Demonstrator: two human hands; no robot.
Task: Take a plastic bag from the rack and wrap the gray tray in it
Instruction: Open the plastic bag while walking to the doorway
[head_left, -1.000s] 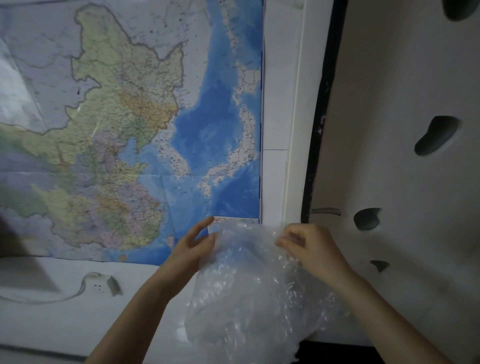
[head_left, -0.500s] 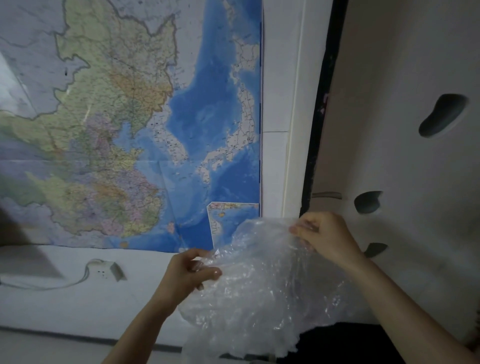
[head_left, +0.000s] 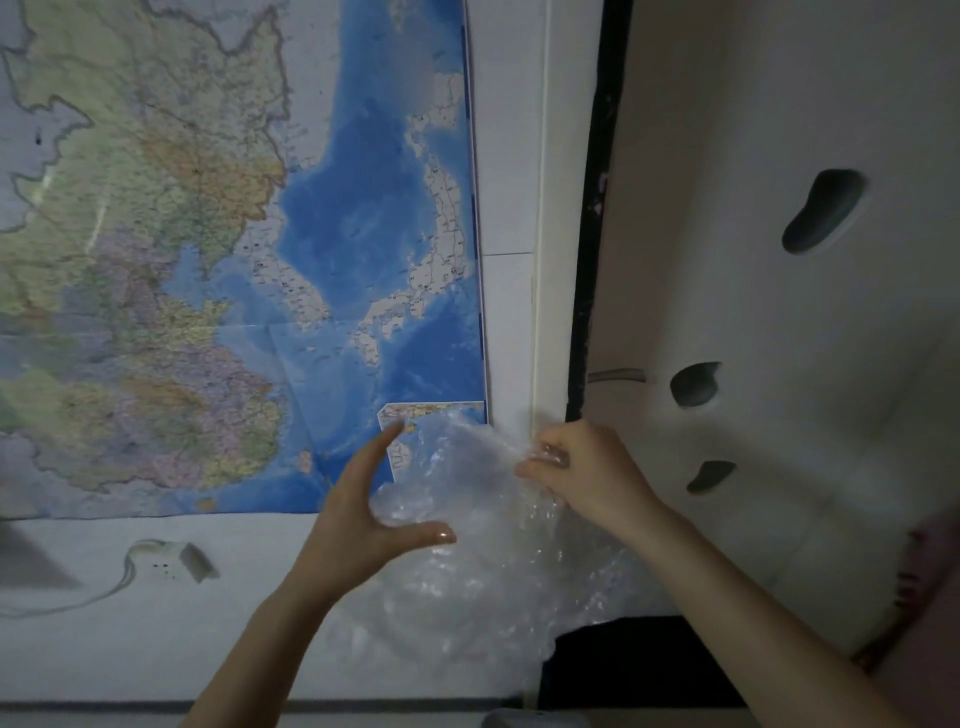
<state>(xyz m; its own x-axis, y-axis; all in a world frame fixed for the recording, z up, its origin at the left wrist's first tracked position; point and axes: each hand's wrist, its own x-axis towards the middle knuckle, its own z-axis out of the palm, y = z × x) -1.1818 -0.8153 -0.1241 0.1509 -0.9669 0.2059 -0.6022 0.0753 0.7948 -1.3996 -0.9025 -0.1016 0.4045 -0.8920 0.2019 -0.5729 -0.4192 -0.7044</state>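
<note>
The crumpled clear plastic bag (head_left: 483, 525) is hanging at chest height before the wall map (head_left: 208, 260), the right hand (head_left: 582, 473) pinching its upper edge, the left hand (head_left: 374, 514) spreading open beside it; the gray tray is lying outside the view.

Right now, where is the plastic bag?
In the head view the clear plastic bag hangs low and centre, between both hands: the right hand pinches its top edge, the left hand is spread open at its left side, below the wall map.
</note>
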